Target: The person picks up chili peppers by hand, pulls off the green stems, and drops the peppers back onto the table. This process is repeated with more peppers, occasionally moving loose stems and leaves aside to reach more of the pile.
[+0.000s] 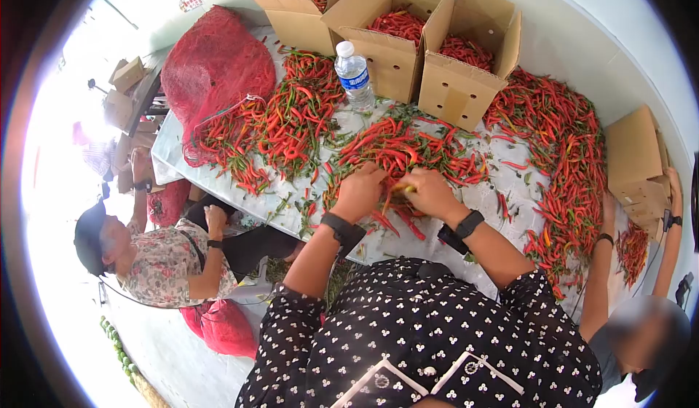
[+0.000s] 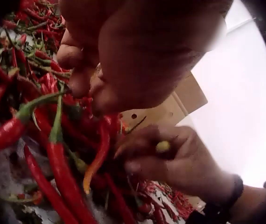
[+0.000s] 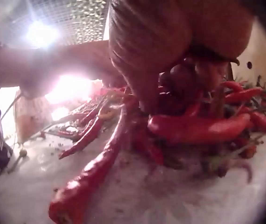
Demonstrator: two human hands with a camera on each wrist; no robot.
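Observation:
Over a pile of red chili peppers (image 1: 378, 142) in the middle of the table, both hands work close together. My left hand (image 1: 360, 191) has its fingertips drawn together on the green stem (image 2: 49, 99) of a red chili, as the left wrist view shows. The right hand (image 1: 435, 195) curls around chili peppers; a yellowish end (image 2: 162, 146) pokes out of its grip, and a dark stem (image 3: 236, 61) sticks out beside its fingers in the right wrist view. Below that hand, a long red chili (image 3: 88, 182) lies on the pale table cover.
Cardboard boxes (image 1: 462, 91) with chilies line the back, beside a water bottle (image 1: 354, 80). A red mesh sack (image 1: 218, 73) stands at the left; a large chili heap (image 1: 561, 153) spreads right. One person (image 1: 167, 262) sits at left, another (image 1: 641, 335) works at right.

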